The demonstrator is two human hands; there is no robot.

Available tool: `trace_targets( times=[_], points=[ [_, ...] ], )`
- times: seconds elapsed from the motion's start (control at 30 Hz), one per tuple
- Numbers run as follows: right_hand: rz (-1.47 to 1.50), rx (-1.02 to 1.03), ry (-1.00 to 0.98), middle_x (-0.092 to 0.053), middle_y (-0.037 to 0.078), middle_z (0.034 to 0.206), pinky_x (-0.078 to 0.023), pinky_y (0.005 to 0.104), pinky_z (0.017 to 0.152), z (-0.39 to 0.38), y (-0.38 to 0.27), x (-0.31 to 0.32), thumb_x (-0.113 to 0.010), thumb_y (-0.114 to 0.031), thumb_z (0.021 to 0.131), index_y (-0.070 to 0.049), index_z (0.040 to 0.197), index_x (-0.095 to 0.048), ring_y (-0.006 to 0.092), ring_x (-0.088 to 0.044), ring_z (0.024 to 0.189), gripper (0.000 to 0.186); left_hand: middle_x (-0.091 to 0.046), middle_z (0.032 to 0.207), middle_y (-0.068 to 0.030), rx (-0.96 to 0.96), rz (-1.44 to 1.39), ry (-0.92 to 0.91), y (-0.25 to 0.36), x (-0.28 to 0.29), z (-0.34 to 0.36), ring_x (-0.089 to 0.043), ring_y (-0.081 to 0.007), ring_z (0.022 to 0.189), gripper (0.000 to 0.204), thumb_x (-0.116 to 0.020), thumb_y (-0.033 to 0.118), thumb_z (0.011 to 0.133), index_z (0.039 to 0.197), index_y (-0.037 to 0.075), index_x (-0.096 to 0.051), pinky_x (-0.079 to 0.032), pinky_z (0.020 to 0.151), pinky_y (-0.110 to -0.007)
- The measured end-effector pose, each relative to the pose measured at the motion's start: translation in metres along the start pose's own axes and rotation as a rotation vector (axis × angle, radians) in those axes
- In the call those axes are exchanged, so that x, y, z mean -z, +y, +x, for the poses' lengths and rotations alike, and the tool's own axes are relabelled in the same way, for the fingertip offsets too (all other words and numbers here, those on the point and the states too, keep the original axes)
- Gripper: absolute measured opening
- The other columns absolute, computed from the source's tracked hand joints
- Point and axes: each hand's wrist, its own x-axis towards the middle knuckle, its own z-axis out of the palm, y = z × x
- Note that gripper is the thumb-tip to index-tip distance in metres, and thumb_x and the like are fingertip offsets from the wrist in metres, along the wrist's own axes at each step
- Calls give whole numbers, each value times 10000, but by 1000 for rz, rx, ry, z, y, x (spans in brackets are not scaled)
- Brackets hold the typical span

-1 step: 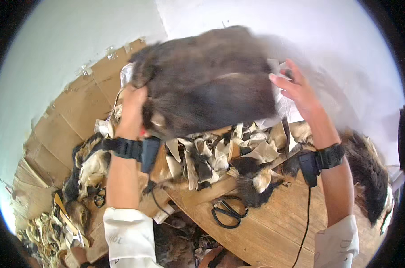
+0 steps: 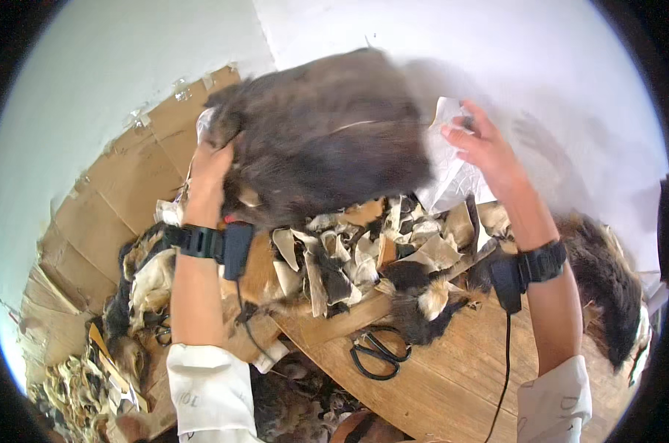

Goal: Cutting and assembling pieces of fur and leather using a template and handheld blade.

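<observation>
Your left hand (image 2: 210, 171) is closed on the left edge of a large dark brown fur pelt (image 2: 323, 140), fingers tucked into the fur so that the fingertips are hidden. The pelt is lifted above the wooden table (image 2: 452, 376) and spread between your two hands; its outline is blurred. Your right hand (image 2: 482, 148) is at the pelt's right edge, fingers curled and touching a sheet of white paper (image 2: 452, 181) that lies behind the fur; you cannot tell whether this hand grips the pelt, the paper or both.

Both wrists carry black bands with small black boxes; a cable hangs from the right one.

Below the pelt, a heap of fur scraps (image 2: 371, 255) in tan, grey and black covers the far part of the table. Black scissors (image 2: 375, 353) lie flat on the bare wood nearer to you, apart from the heap. Another dark pelt (image 2: 607, 288) hangs at the table's right edge. Flattened cardboard (image 2: 120, 184) covers the floor on the left.
</observation>
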Motion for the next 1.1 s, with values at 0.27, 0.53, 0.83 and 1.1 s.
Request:
trace_targets(
  times=[0.27,0.53,0.83,1.1],
  points=[
    [-326,-82,-203,-617,79,913,-484,286,719,-116,44,67,-608,-191,819,-8,1243,-411,148,-613,850,502,-476,1239,-236,-246,511,82,-53,-25,-22,-412,-355,1193,307,-607,260,779,1002,52,-643,-299,1009,-388],
    [-541,-406,-84,-625,111,813,-463,315,627,-254,51,227,-587,-187,834,-12,1190,-464,221,-594,693,415,-557,1172,-110,-244,-101,-913,57,-216,-165,-585,-180,936,193,-588,148,816,973,58,-656,-476,745,-269],
    [-684,-782,248,-629,117,787,-467,299,620,-457,-5,434,-548,-266,878,-35,1187,-500,194,-611,714,389,-557,1139,-95,-342,-208,-1373,191,-390,-332,-548,-145,990,230,-586,98,822,1045,59,-622,-446,835,-276],
    [-1033,-1151,399,-624,177,826,-472,324,668,-576,-59,578,-577,-214,836,34,1056,-568,239,-607,712,332,-323,1397,-74,-884,305,-825,250,-539,-406,-279,-290,1280,633,-617,63,723,1309,193,-417,-266,1038,-458]
  ],
)
